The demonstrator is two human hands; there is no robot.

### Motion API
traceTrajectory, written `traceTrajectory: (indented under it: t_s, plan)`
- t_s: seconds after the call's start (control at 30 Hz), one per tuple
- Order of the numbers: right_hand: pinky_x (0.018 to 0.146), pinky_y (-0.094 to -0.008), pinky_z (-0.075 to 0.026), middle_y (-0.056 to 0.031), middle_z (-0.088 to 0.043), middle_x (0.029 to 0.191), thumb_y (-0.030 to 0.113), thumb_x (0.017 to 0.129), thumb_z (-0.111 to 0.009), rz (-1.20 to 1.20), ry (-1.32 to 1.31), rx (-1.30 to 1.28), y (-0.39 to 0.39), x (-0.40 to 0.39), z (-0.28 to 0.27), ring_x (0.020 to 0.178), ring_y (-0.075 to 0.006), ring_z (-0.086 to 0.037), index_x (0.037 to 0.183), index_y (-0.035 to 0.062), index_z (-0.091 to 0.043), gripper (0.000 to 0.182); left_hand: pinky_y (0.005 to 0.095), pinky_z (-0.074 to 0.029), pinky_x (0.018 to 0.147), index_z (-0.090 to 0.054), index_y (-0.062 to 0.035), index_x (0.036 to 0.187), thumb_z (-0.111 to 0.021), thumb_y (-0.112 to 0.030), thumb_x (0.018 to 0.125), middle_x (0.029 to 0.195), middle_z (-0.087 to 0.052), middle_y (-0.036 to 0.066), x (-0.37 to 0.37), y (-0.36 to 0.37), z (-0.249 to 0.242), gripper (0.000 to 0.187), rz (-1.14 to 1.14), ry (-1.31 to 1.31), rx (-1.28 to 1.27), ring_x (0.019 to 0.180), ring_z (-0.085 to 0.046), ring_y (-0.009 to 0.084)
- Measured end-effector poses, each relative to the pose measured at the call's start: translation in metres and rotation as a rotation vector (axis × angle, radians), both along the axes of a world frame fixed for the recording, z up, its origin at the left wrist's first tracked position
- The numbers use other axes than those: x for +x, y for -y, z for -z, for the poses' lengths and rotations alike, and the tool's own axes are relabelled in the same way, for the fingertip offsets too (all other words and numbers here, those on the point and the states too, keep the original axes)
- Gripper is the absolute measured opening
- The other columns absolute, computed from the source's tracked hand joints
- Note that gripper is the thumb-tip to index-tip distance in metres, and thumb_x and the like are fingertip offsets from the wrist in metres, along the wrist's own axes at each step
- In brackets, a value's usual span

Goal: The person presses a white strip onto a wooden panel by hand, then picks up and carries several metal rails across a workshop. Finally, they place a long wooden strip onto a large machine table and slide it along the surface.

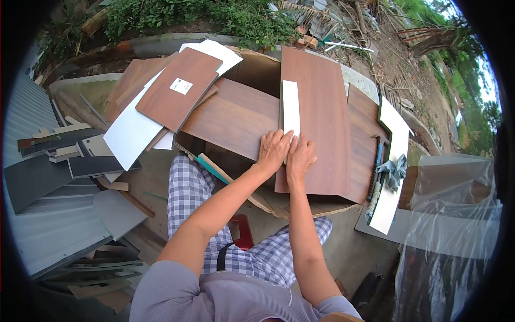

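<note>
A narrow white strip (291,107) lies lengthwise along the left edge of a wood-grain brown board (322,123). My left hand (274,150) is at the near end of the strip, its fingers bent together against the strip's left side. Right beside it, my right hand (300,158) has its fingers closed over the strip's near right side. The two hands almost touch, and they hide the near end of the strip. Beneath them, another brown panel (236,112) extends to the left.
Brown and white offcuts (182,88) are stacked at left. At right, a hammer (378,155) and a grey-blue cloth (396,170) lie by a white panel (394,145). Clear plastic sheeting (450,214) hangs farther right. A red object (242,232) is between my legs.
</note>
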State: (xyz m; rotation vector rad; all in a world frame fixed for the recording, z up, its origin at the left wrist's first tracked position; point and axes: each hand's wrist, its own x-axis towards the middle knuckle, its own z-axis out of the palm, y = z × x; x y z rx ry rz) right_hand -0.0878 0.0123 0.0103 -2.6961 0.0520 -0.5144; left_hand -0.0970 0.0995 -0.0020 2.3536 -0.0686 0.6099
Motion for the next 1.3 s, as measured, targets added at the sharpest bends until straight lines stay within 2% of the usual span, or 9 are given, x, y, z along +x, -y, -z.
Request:
traceTrajectory:
  t_s: [0.23,0.53,0.57,0.67,0.83,0.97,1.07,1.17,1.3]
  plan:
    - [0.07,-0.0412,-0.035,-0.0138,-0.054,0.09,0.025,0.088,-0.052,-0.001,0.0,0.025,-0.021,0.073,0.001,0.079,-0.0297,-0.057,0.111,0.0096,-0.058,0.028,0.0389,-0.04,0.073,-0.063,-0.0112,0.109,-0.058,-0.019,0.081,0.086,-0.057,0.005,0.072,-0.015,0.003,0.03,-0.078,0.006,0.018,0.087,-0.053,0.0243]
    - [0.07,-0.0407,-0.034,-0.0143,-0.054,0.091,0.026,0.088,-0.052,-0.024,0.017,0.054,-0.03,0.123,0.002,0.081,-0.0296,-0.057,0.111,0.0092,-0.058,0.029,0.0383,-0.039,0.071,-0.063,-0.01,0.107,-0.058,-0.014,0.079,0.085,-0.057,0.006,0.122,-0.027,0.003,0.028,-0.073,0.069,0.053,0.085,-0.053,0.0244]
    - [0.07,-0.0405,-0.033,-0.0142,-0.054,0.092,0.026,0.088,-0.052,-0.026,0.03,0.068,-0.032,0.13,0.002,0.081,-0.0295,-0.057,0.11,0.0093,-0.058,0.029,0.039,-0.038,0.071,-0.063,-0.0085,0.103,-0.05,-0.024,0.087,0.085,-0.058,0.009,0.128,-0.028,0.001,0.026,-0.053,0.069,0.031,0.084,-0.052,0.0258]
    - [0.07,-0.0405,-0.033,-0.0147,-0.054,0.092,0.026,0.088,-0.052,-0.018,0.032,0.055,-0.035,0.152,0.003,0.081,-0.0295,-0.057,0.11,0.0099,-0.058,0.028,0.0393,-0.038,0.071,-0.063,-0.0081,0.103,-0.049,-0.025,0.088,0.085,-0.058,0.009,0.151,-0.029,0.001,0.026,-0.074,0.05,0.064,0.083,-0.052,0.0263]
    - [0.071,-0.0406,-0.033,-0.0155,-0.054,0.092,0.027,0.088,-0.051,0.005,0.002,0.085,-0.035,0.184,-0.001,0.083,-0.0298,-0.058,0.109,0.0104,-0.059,0.028,0.0422,-0.039,0.07,-0.063,-0.0099,0.091,-0.051,-0.028,0.086,0.084,-0.058,0.011,0.185,-0.028,0.003,0.022,-0.082,0.09,0.056,0.085,-0.053,0.0289]
    - [0.073,-0.0412,-0.033,-0.0158,-0.054,0.092,0.027,0.088,-0.051,0.028,0.017,0.092,-0.032,0.201,-0.001,0.084,-0.0299,-0.058,0.107,0.0108,-0.059,0.027,0.0431,-0.041,0.071,-0.063,-0.0092,0.089,-0.052,-0.028,0.085,0.084,-0.058,0.011,0.204,-0.023,0.002,0.022,-0.072,0.129,0.049,0.087,-0.054,0.0297]
    - [0.073,-0.0413,-0.034,-0.0155,-0.054,0.091,0.026,0.087,-0.053,0.034,0.026,0.09,-0.026,0.201,-0.001,0.083,-0.0294,-0.058,0.104,0.0106,-0.06,0.024,0.0417,-0.042,0.071,-0.064,-0.0086,0.094,-0.053,-0.027,0.085,0.084,-0.058,0.011,0.204,-0.016,0.003,0.023,-0.078,0.119,0.051,0.086,-0.054,0.0291]
    - [0.072,-0.0412,-0.035,-0.0151,-0.054,0.091,0.025,0.086,-0.055,0.023,0.036,0.063,-0.013,0.187,-0.006,0.081,-0.0293,-0.059,0.101,0.0099,-0.062,0.022,0.041,-0.041,0.07,-0.063,-0.0075,0.105,-0.054,-0.021,0.084,0.081,-0.056,0.01,0.188,-0.005,0.004,0.027,-0.059,0.172,0.076,0.083,-0.054,0.0288]
    - [0.071,-0.0408,-0.035,-0.0146,-0.054,0.09,0.022,0.085,-0.057,0.066,0.083,0.051,0.021,0.146,-0.009,0.08,-0.0291,-0.059,0.098,0.0093,-0.062,0.019,0.0395,-0.04,0.069,-0.062,-0.0082,0.108,-0.056,-0.012,0.081,0.08,-0.053,0.008,0.152,0.026,0.006,0.029,0.029,0.175,0.086,0.081,-0.052,0.0269]
